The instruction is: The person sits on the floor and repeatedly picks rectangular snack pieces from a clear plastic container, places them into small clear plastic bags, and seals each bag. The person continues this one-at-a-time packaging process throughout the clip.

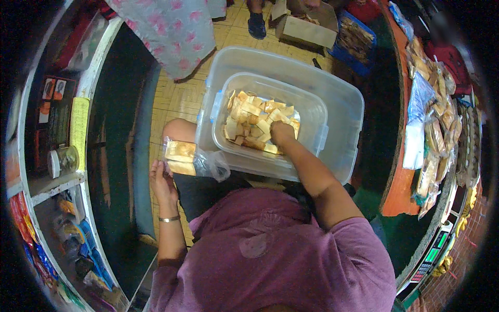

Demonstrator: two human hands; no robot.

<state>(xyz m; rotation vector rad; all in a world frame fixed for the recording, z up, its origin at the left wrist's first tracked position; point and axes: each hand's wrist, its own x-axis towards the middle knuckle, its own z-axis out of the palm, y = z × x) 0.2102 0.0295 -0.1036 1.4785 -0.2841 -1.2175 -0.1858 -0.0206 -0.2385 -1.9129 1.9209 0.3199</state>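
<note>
Holding a clear bag [210, 165] of bread slices [180, 151] just to its right, the left hand [163, 179] grips the edge; the right hand [282, 133] is inside a plastic tub [313, 111], bread pieces [251, 108] mostly to its left; whether it grasps any, I cannot tell.

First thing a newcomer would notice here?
Probably the bread pieces heaped in a smaller clear tub inside a large clear plastic tub at center, with the right hand reaching in. Next, the clear plastic bag of bread by the left hand, then the bagged bread piled along the right side.
</note>
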